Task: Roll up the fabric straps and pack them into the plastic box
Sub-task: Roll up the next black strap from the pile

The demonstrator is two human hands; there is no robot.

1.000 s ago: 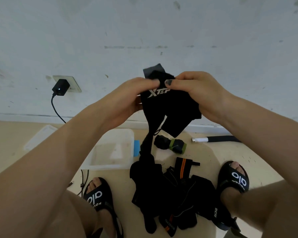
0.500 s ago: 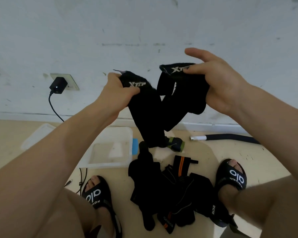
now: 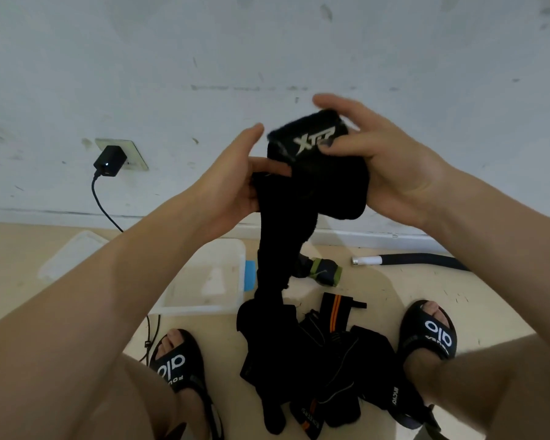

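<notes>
The right hand (image 3: 391, 173) curls round the folded top of a black fabric strap (image 3: 311, 173) held up before the wall, its tail hanging toward the strap pile (image 3: 324, 360) on the floor. The left hand (image 3: 232, 182), fingers fairly straight, pinches the strap's side. The clear plastic box (image 3: 204, 281) sits below.

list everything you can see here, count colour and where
held strap: 1, black with white lettering, raised before the wall, tail hanging to the floor
strap pile: several, black with some orange, on the floor between the feet
rolled strap: 1, black and green, on the floor behind the pile
plastic box: 1, clear, on the floor left of the pile
lid: 1, clear, left of the box
charger: 1, black, in the wall socket
tube: 1, black with a white tip, by the wall
sandals: 2, black, on the feet
left hand: grip on the strap
right hand: grip on the rolled end
</notes>
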